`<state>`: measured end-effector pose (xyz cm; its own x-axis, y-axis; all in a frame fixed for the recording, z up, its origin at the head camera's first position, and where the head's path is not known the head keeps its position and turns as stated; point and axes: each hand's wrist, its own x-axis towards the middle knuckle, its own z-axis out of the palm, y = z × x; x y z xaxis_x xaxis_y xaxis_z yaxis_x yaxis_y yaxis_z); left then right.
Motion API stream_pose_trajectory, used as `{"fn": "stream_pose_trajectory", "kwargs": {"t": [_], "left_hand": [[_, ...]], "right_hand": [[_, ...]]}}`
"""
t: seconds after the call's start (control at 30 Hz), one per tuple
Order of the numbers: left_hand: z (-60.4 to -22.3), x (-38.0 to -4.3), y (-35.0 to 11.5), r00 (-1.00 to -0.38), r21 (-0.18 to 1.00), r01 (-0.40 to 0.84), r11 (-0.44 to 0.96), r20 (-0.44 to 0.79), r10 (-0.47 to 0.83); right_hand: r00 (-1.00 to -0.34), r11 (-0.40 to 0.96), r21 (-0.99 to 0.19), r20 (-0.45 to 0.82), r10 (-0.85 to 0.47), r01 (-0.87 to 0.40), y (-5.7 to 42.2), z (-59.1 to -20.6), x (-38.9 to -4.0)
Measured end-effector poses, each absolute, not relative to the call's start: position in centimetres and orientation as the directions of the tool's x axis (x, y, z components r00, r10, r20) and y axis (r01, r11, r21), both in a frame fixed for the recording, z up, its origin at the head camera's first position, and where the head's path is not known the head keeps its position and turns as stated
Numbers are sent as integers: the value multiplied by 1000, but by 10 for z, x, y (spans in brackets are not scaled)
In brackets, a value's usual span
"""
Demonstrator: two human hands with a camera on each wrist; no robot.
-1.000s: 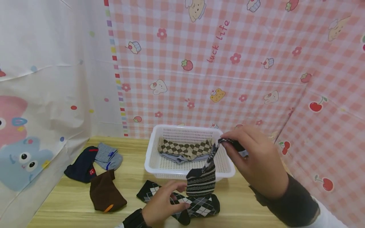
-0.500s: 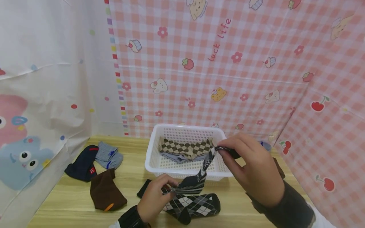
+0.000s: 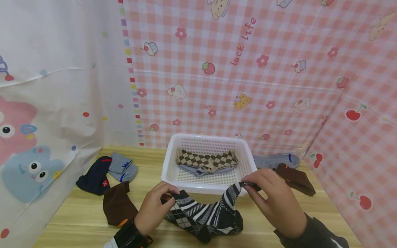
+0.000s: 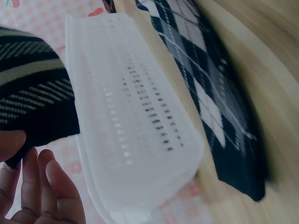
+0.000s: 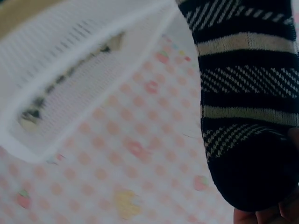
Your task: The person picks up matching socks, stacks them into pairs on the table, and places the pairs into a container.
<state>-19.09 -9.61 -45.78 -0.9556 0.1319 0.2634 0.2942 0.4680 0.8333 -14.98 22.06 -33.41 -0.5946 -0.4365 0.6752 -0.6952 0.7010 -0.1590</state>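
A black sock with grey and white stripes hangs in a sag between both hands. My left hand pinches its flat cuff end, seen close in the left wrist view as a black band. My right hand pinches the other end, whose rounded black toe fills the right side of the right wrist view. Below the striped sock, argyle socks in black, grey and white lie on the table, partly covered by it in the head view.
Behind the hands stands a white perforated basket holding a brown-and-beige checked sock and lavender-grey fabric. At left lie navy, grey and brown socks; at right, grey and brown ones.
My left hand has taken hold of the striped sock's hanging end and drawn it left. My right hand has moved lower, and the sock is now spread wide between the hands.
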Motion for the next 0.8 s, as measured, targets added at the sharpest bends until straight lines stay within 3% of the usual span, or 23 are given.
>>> {"fn": "stream_pose_trajectory", "kwargs": {"t": [0.23, 0.43, 0.8], "left_hand": [[-469, -193, -109, -938, 793, 340, 505, 328, 116], [-478, -198, -118, -955, 799, 288, 528, 282, 95], [-493, -200, -129, -980, 788, 197, 583, 164, 110]], "right_hand": [[-652, 719, -218, 641, -404, -660, 230, -389, -152], [-679, 713, -268, 628, -380, -648, 230, -429, -158], [-604, 699, -154, 651, -459, -698, 231, -490, -161]]}}
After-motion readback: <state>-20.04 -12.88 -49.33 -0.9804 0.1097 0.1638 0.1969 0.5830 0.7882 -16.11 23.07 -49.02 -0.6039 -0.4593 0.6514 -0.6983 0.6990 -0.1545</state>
